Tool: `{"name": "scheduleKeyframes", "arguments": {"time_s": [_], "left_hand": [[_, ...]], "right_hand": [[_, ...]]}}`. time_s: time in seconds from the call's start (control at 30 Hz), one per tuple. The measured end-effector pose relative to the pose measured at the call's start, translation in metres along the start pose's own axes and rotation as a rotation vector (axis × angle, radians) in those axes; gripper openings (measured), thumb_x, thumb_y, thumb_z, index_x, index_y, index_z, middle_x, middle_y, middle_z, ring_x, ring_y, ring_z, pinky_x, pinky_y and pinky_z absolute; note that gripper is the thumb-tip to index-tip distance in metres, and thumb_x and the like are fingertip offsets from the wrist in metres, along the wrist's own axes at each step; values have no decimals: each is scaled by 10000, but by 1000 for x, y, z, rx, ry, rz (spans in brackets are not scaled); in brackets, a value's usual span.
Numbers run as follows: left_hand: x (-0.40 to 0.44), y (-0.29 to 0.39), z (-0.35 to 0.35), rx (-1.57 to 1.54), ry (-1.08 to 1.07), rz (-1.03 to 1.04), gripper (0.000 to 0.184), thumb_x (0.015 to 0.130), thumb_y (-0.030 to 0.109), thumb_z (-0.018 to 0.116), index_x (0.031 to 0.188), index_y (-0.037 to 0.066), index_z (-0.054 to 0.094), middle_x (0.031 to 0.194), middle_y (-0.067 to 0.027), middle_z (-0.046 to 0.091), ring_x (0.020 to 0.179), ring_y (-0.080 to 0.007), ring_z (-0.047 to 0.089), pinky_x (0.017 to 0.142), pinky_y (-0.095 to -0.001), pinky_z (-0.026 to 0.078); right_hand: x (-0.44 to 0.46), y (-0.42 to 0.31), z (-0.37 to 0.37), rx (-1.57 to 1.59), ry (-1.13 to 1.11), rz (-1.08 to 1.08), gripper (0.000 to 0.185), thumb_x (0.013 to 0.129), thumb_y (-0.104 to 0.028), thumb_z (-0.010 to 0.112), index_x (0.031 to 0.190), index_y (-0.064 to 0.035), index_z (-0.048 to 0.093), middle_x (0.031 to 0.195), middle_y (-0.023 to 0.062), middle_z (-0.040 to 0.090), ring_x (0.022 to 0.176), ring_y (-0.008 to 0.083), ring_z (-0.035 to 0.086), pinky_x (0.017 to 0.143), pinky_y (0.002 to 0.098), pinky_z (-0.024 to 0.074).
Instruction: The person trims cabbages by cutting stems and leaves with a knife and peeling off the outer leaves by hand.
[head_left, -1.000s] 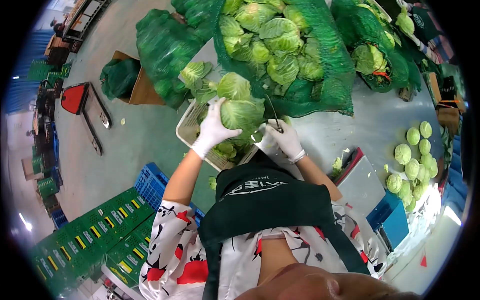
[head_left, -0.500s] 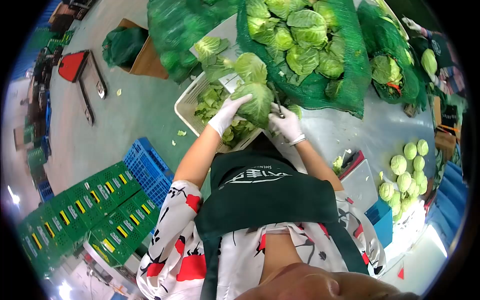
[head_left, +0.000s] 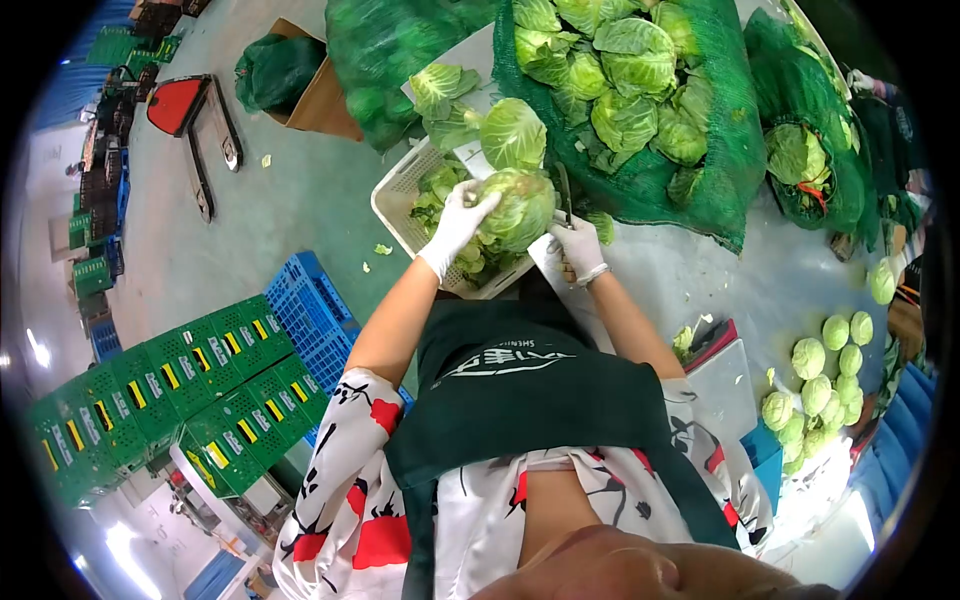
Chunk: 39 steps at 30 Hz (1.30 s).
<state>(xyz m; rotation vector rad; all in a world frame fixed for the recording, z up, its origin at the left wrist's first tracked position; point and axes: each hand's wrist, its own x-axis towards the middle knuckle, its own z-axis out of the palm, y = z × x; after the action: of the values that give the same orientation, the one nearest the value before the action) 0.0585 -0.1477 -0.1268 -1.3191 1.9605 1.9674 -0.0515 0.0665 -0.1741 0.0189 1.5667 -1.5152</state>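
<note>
My left hand (head_left: 460, 225), in a white glove, grips the left side of a green cabbage (head_left: 517, 212) above a white plastic basket (head_left: 392, 205). Loose cabbage leaves (head_left: 436, 190) fill much of that basket. On the cabbage's right, my gloved right hand (head_left: 580, 247) is closed around a knife (head_left: 565, 190), its dark narrow blade pointing away from me beside the cabbage. Just beyond the held cabbage is a large outer leaf (head_left: 513, 135), with more leaves (head_left: 442, 92) to its left.
A green mesh sack (head_left: 735, 190) full of cabbages lies open on the metal table (head_left: 680, 265). Trimmed cabbages (head_left: 815, 393) are grouped at right. Green crates (head_left: 150, 390), a blue pallet (head_left: 305, 320) and a red pallet jack (head_left: 178, 105) stand at left. Another person's arm (head_left: 915, 245) holds a cabbage at far right.
The cabbage has turned in my left hand and shows a paler, rounder side. My right hand, with the knife, sits slightly lower beside it. The whole view has shifted a little.
</note>
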Motion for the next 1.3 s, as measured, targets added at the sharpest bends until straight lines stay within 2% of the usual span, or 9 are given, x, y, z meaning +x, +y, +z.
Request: {"name": "scheduleKeyframes", "arguments": {"time_s": [0.1,0.2,0.43,0.57,0.7,0.8,0.83,0.97,1.3], "left_hand": [[-1,-14,8,422,72,161,901,746,455,835,1388,-15,413,1259,-188,546,1100,-276,606,991,-347,480],[-9,-17,14,22,-30,84,967,703,416,877,1388,-44,373,1264,-209,547,1110,-285,608,993,-344,482],[-40,3,23,510,348,304,1095,621,409,891,1446,-38,326,1320,-246,453,1246,-357,483,1059,-424,425],[-46,40,45,723,302,152,1095,668,520,826,1493,25,302,1340,-258,387,1262,-421,432,1073,-436,408],[-11,5,43,637,206,343,1147,631,495,859,1491,4,281,1385,-289,374,1312,-439,410,1054,-443,441],[-14,21,31,665,-13,270,1179,624,491,867,1494,-20,256,1421,-305,360,1322,-437,427,1080,-421,423],[-21,33,31,718,-10,279,1225,595,507,883,1490,-41,251,1395,-301,394,1270,-423,491,1052,-416,448],[-27,43,58,853,121,161,1292,527,543,912,1471,-57,268,1372,-305,424,1237,-414,527,991,-429,494],[-14,29,65,620,90,261,1251,539,522,909,1441,-71,277,1340,-300,448,1196,-424,543,976,-442,495]], "right_hand": [[-2,-8,6,-81,-10,-18,359,879,-137,614,1208,-9,678,826,48,696,564,98,640,443,229,476],[0,-10,7,-90,-28,-4,377,880,-135,613,1236,-22,668,793,38,686,570,96,642,446,234,481],[14,-17,24,-415,-50,32,242,869,-105,574,1067,-8,673,877,112,715,661,188,690,561,320,546],[41,27,-2,-537,196,-365,317,898,-158,587,1182,-31,648,742,84,648,616,146,607,553,314,509],[-33,-49,-13,-855,297,-512,456,918,-209,617,1340,-47,557,804,202,662,705,334,656,687,438,523],[-61,-63,-10,-881,299,-234,397,954,-185,567,1332,-65,554,853,218,676,755,393,657,700,464,521],[-59,-47,-12,-893,337,-460,318,971,-193,550,1263,-69,565,842,209,679,758,410,658,682,474,522],[-66,-44,-6,-926,247,-525,261,967,-269,559,1038,-20,529,835,231,679,763,432,654,684,520,509],[-41,-35,-11,-1255,178,-242,273,947,-255,538,1022,-2,469,726,255,663,699,448,657,655,553,522]]}}
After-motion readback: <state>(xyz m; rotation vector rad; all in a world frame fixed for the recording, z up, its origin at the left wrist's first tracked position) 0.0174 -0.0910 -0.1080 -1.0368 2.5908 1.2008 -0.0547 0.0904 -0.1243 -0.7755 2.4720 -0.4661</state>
